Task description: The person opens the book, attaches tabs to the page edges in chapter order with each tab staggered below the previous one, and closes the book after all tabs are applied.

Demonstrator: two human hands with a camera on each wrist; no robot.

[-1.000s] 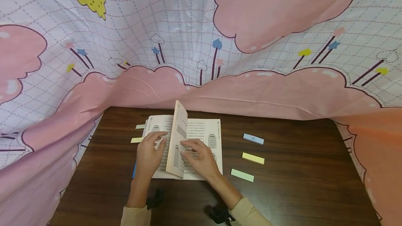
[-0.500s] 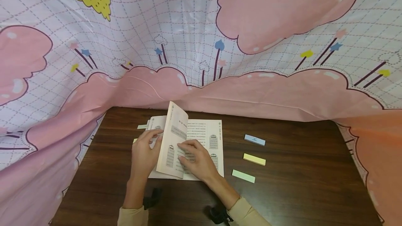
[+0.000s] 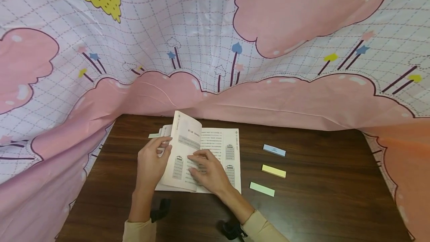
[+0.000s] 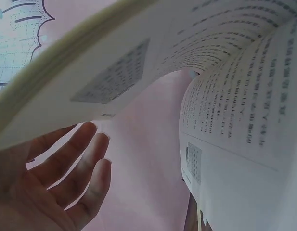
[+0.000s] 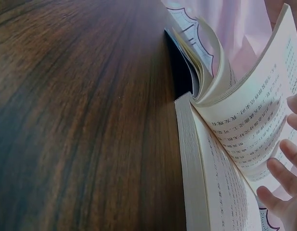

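A thick book (image 3: 218,135) lies open on the dark wooden table. Its raised block of pages (image 3: 188,122) stands tilted to the left, curving up from the spine. Beside its outer edge is my left hand (image 3: 152,160), with thumb and index tips at the paper; whether they pinch it cannot be told. In the left wrist view, the other fingers (image 4: 85,173) spread loosely behind the pages. My right hand (image 3: 209,171) reaches over the right page, its lightly bent fingers at the printed face of the raised pages. In the right wrist view, the right fingers (image 5: 283,168) are spread.
Right of the book lie blue (image 3: 274,150), yellow (image 3: 273,171) and green (image 3: 262,189) sticky-note pads. A pale green tab (image 3: 153,135) sticks out at the book's left. Patterned pink and white cloth (image 3: 262,104) hangs around the table (image 3: 319,182).
The raised pages have swung from nearly upright toward the left, showing more of their printed face. My left hand has moved left with them; my right hand stays near the book's middle.
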